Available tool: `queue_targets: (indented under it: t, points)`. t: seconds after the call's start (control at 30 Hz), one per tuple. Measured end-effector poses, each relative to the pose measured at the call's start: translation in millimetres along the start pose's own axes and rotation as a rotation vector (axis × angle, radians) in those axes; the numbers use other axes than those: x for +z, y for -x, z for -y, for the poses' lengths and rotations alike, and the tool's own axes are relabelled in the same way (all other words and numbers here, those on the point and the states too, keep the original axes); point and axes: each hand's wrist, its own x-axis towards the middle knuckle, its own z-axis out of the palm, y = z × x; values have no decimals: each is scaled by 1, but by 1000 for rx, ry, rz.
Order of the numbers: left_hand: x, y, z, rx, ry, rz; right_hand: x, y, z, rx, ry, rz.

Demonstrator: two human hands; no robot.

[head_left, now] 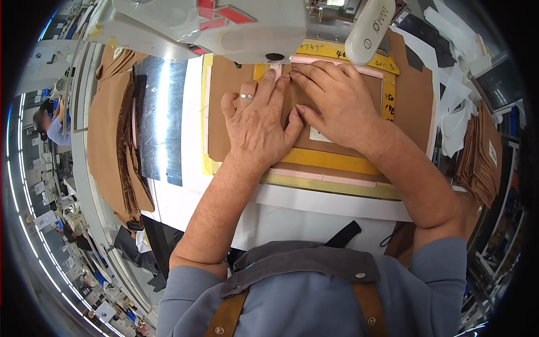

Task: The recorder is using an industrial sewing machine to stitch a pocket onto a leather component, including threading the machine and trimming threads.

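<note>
Head view: both hands, left (259, 126) and right (336, 106), press brown fabric (236, 84) flat (fingers open, gripping nothing).

Matt brown cloth piece (236, 106) under flat hands, soft-looking, smooth. Yellow template (331, 160), stiff plastic, dull sheen, edged in pale pink tape (323, 178). Polished metal plate (160, 121), mirror-bright, strong glare. Glossy white plastic machine housing (224, 25). Smooth white table (331, 205). Shiny metal ring (246, 96). Stacked brown cloth (115, 129), matt.
</note>
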Motion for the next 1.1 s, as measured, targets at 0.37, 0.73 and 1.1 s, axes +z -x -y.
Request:
queue_targets:
  t: [0.37, 0.73, 1.1]
  points:
    - [0, -6, 6, 18, -21, 15, 2, -2, 4, 11, 4, 7]
    - [3, -8, 11, 38, 9, 5, 2, -2, 4, 18, 4, 6]
    - [1, -9, 9, 34, 30, -1, 1, -2, 5, 16, 2, 11]
